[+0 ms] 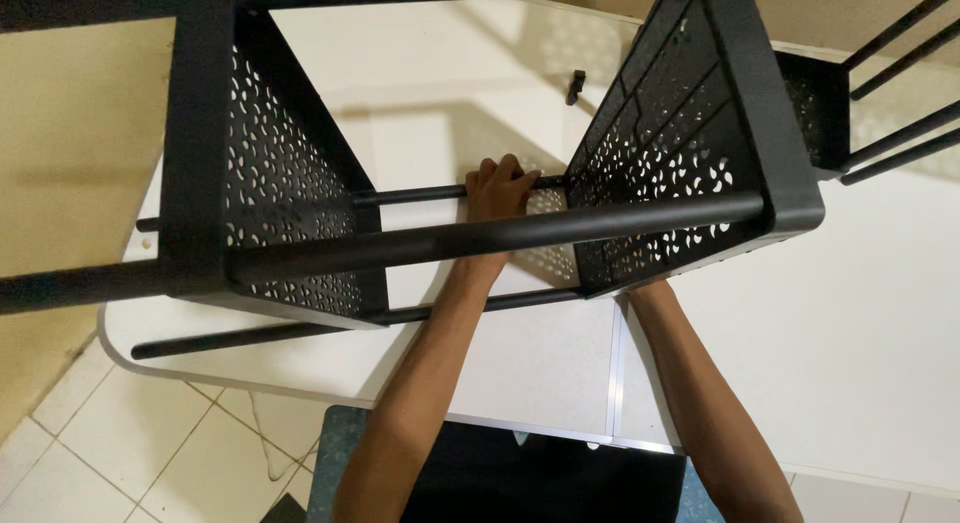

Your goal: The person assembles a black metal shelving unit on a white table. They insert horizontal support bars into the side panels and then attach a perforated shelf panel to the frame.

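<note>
Black perforated rack (290,173): left hand (500,188) grip around rod (410,194); right hand grip hidden, cannot tell

Looks like a home room — white table (860,333) over pale floor tiles (150,453), plain cream wall (70,133) close by. Flat-pack black metal rack (300,183) half-assembled on the tabletop — domestic furniture work, not a workshop.

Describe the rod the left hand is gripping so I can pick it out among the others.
Start at the black perforated metal frame lying on the white table. Between its two punched side panels run several black rods. The one in the left hand is the thin far rod, behind the thicker near bar.
</note>
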